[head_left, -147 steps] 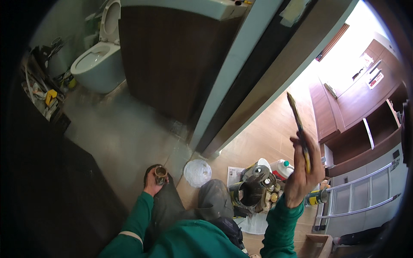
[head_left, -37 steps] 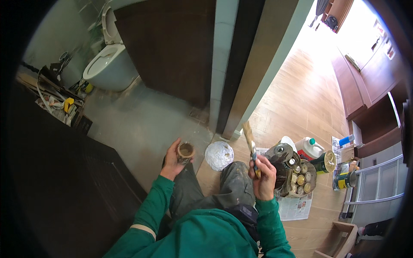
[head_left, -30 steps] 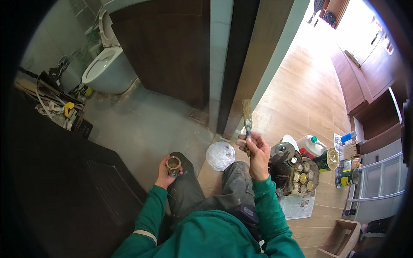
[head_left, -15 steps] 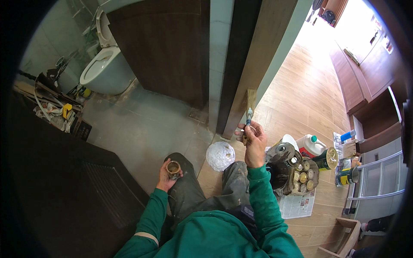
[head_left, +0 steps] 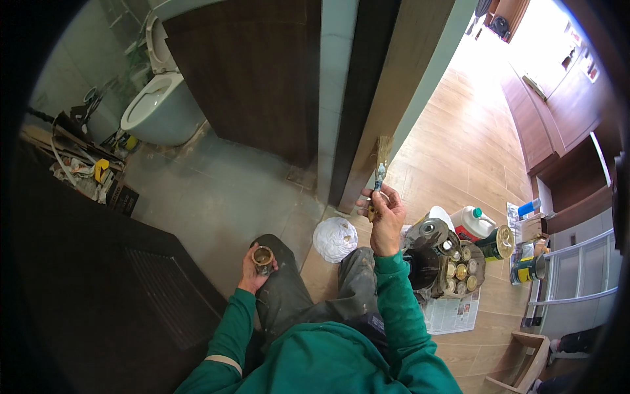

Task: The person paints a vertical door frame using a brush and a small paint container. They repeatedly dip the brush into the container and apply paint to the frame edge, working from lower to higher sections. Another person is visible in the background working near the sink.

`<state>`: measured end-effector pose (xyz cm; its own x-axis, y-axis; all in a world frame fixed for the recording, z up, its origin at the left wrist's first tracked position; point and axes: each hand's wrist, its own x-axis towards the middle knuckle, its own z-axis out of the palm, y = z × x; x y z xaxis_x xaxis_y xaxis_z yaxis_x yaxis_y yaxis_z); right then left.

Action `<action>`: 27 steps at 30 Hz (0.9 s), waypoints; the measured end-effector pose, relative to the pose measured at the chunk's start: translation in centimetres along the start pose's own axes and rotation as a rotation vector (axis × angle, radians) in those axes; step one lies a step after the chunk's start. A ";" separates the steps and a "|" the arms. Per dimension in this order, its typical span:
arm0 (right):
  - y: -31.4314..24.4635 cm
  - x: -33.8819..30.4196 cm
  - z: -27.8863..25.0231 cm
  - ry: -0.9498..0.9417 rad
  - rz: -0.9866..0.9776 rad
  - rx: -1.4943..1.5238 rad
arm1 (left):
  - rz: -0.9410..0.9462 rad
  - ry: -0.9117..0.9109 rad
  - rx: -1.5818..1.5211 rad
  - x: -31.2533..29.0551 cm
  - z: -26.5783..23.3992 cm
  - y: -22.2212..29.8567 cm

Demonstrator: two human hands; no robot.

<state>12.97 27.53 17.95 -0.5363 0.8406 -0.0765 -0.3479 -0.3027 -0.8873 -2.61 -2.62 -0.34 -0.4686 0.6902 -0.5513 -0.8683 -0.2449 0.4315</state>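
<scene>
My right hand (head_left: 387,220) is closed on the handle of a paintbrush (head_left: 380,174). The brush points away from me, its pale bristles against the lower part of a brown wooden door frame (head_left: 401,79). My left hand (head_left: 254,270) rests by my left knee, its fingers wrapped round a small round jar (head_left: 263,256) with brownish contents. A crumpled white round bundle (head_left: 335,240) lies on the floor between the door frame and my knees.
To my right, several small cans (head_left: 461,270) sit in a carton on newspaper (head_left: 453,315). Beside them stand a white jug with a green cap (head_left: 474,223) and larger tins (head_left: 502,243). A ladder (head_left: 581,269) is farther right. Dark doors and a toilet (head_left: 161,108) are at left.
Almost nothing differs. The brush stays against the door frame in my right hand, and my left hand still holds the jar; the whole view has shifted very slightly.
</scene>
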 end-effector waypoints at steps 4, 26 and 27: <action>2.9 0.2 -1.6 0.048 0.080 -0.011 | -0.006 0.011 -0.045 0.0 -0.2 -0.1; 0.4 0.3 0.3 -0.015 -0.028 0.036 | -0.001 0.034 -0.004 0.6 -0.5 -0.3; 1.8 0.3 -0.3 0.025 0.008 0.032 | -0.011 0.056 -0.003 0.6 -0.6 -0.3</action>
<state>12.37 27.36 16.19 -0.5202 0.8488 -0.0951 -0.3683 -0.3234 -0.8716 -2.70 -2.50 -1.20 -0.4672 0.6539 -0.5951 -0.8738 -0.2392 0.4233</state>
